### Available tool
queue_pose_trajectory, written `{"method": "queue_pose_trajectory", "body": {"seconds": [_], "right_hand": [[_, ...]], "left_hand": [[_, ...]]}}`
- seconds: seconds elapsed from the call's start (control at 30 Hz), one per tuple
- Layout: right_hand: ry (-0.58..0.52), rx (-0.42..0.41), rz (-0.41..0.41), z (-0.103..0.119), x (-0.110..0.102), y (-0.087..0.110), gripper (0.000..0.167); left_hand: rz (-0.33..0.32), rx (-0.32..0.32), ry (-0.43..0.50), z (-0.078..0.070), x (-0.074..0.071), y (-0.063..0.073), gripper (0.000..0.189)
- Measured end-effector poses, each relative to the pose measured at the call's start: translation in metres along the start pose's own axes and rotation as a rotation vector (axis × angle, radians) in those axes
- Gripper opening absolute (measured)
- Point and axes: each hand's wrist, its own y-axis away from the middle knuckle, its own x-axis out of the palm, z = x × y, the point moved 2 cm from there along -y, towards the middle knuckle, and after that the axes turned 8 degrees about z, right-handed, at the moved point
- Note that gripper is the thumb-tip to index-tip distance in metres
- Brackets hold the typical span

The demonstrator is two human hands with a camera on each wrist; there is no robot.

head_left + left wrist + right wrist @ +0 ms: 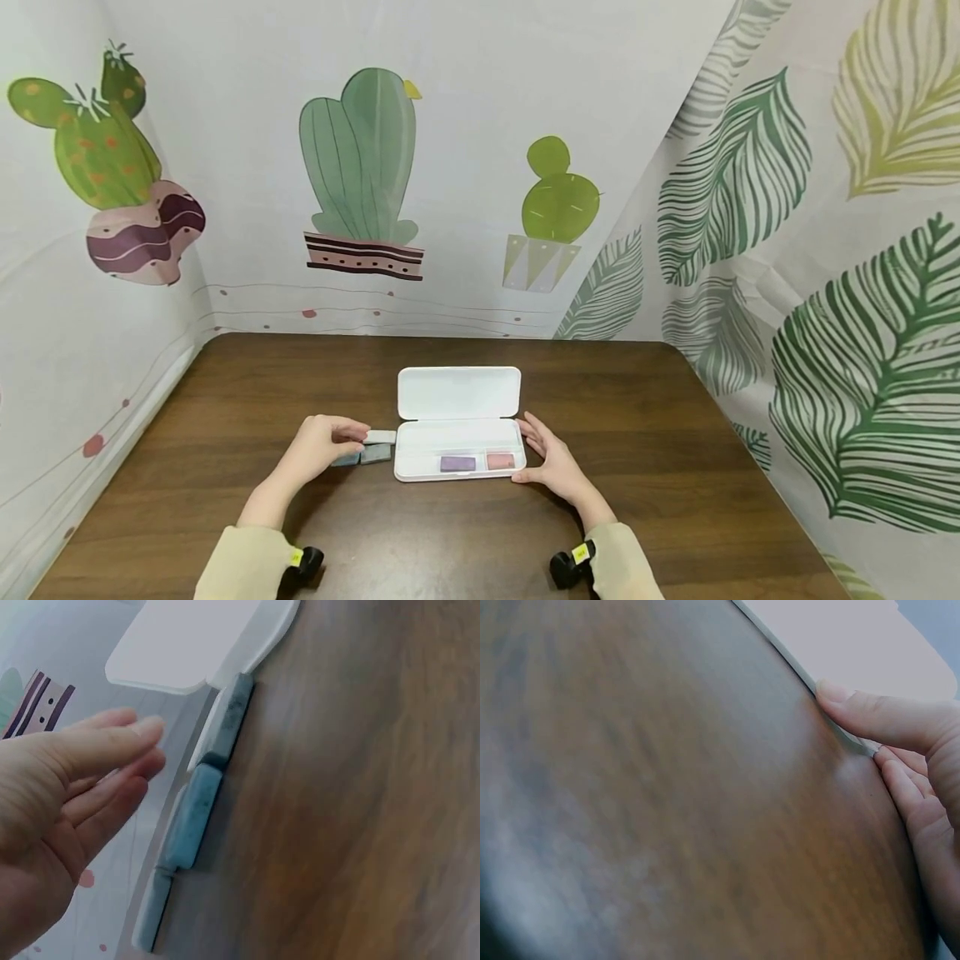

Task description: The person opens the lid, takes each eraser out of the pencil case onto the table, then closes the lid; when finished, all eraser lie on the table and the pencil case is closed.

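A white pencil case [420,437] lies open on the table, its lid [459,392] tipped back. Inside sit a purple eraser-like block [457,463] and a pink one [500,461]. My right hand [555,462] holds the case's right end, thumb at the front corner and fingers along the side. Left of the case, several similar blocks lie in rows, among them a white one [381,437], a grey one [376,453] and a blue one [196,814]. My left hand [322,442] hovers beside these, fingers loosely bent, nothing between them in the left wrist view.
The brown wooden table [465,533] extends around the case. Behind it hangs a pale cloth [465,183] printed with cacti and leaves. A small black device [303,567] is strapped at the left wrist, and another device [570,568] at the right.
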Motion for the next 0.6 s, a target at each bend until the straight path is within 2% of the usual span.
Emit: {"method": "queue_pose_trajectory", "body": {"seconds": [0.17,0.3,0.47,0.6], "right_hand": [[-0.009,0.023,0.013,0.001,0.0,0.0,0.105],[-0.008,0.031,0.012,0.0,-0.001,0.0,0.106],[-0.006,0.028,0.013,0.0,0.0,0.001,0.106],[-0.009,0.023,0.012,-0.001,0.0,0.0,0.105]], "left_hand": [[-0.027,0.037,0.065,-0.009,0.012,-0.006,0.027],[-0.026,0.097,0.14,-0.021,0.028,-0.012,0.029],[0.046,0.177,0.137,-0.037,0.048,-0.02,0.029],[0.093,0.201,0.133,-0.049,0.063,-0.026,0.028]]}}
